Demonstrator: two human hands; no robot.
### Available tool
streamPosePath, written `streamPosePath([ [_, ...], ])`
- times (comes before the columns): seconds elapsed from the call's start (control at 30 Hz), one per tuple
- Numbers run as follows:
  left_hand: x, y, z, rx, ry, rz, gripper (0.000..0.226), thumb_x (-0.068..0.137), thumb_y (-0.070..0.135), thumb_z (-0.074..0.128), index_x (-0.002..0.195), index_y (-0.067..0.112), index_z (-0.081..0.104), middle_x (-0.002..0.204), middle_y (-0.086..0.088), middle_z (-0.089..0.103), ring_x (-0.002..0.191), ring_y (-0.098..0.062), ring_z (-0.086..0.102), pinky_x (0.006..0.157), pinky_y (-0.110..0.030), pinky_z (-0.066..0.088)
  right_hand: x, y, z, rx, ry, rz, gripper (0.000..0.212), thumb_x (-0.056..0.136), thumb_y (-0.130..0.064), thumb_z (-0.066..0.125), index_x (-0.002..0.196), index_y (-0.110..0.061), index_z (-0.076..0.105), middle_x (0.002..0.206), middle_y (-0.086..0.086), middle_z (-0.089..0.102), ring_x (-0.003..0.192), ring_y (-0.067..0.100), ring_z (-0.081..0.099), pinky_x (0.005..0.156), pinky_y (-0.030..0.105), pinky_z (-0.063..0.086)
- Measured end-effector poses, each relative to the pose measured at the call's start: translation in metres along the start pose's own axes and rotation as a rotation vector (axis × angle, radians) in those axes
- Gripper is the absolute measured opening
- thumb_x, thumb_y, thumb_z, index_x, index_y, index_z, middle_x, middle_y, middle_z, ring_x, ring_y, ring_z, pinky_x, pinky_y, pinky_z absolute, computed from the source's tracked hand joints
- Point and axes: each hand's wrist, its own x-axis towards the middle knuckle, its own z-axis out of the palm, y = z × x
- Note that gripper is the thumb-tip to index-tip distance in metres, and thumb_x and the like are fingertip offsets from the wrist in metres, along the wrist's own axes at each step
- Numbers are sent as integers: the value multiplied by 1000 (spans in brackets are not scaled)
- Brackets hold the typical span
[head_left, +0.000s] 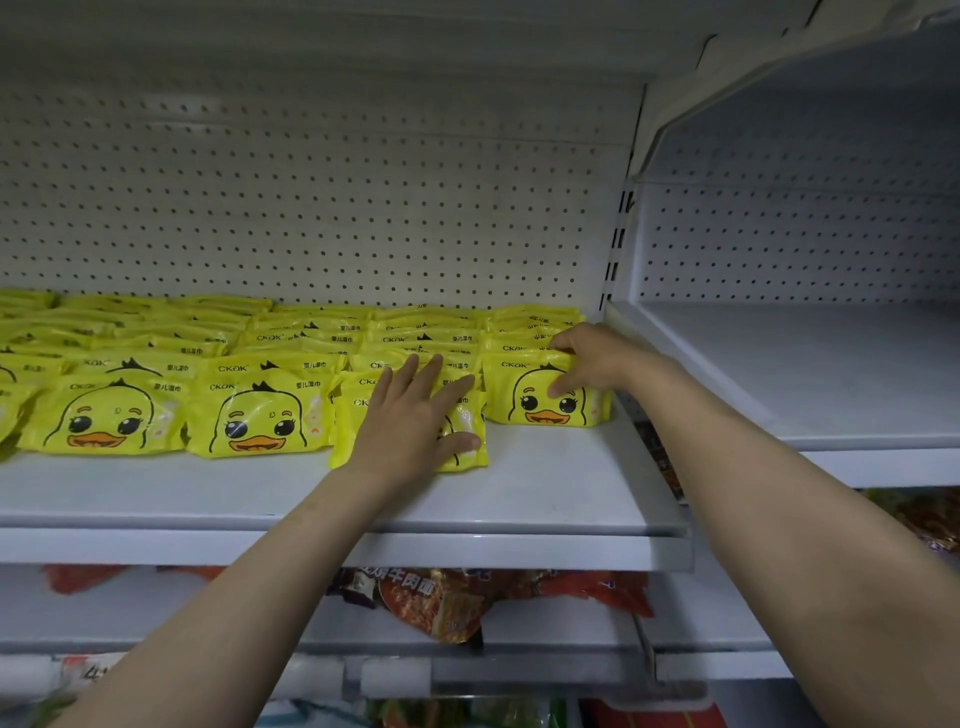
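Several rows of yellow duck-face wipe packs (260, 415) stand on a white shelf (545, 493). My left hand (415, 421) lies flat with straight fingers against the front pack (348, 431) of the third row, covering most of its face. My right hand (592, 358) grips the top edge of the front pack (535, 400) in the rightmost row, thumb on its face and fingers curled over the top behind it.
A white pegboard back wall (337, 223) rises behind the packs. To the right stands a neighbouring white shelf bay (805, 374). Below, red and orange noodle packets (457, 603) lie on a lower shelf. An upper shelf (363, 41) overhangs.
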Motion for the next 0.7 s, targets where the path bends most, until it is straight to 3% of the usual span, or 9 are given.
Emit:
streamPosePath([
  [0.1,0,-1,1,8,-5,-1,74,85,66,51,150,39,26,162,-3,14,150,-29,2,120,-46,0,1,-2,4,-20,60,3,73,69,-32,88,134,-18,57,133,4,59,121,25,55,95,29,44],
  [0.17,1,-1,1,14,-8,-4,75,85,66,51,150,39,26,162,-4,14,150,-29,2,120,-46,1,3,-2,5,-35,90,-7,79,68,-33,88,137,-21,53,137,5,56,124,24,52,95,28,42],
  [0.37,2,0,1,11,-4,-9,75,84,65,53,150,38,28,162,-4,15,150,-29,3,119,-46,1,4,-4,6,-116,128,-30,76,65,-37,89,132,-30,54,124,2,55,122,22,46,90,33,46],
  [0.7,3,-1,-7,-29,-65,-23,78,83,65,56,150,36,27,162,-6,13,150,-28,4,120,-46,4,0,-29,0,-257,100,38,72,73,-43,79,136,-30,46,132,3,53,128,24,39,96,41,46],
])
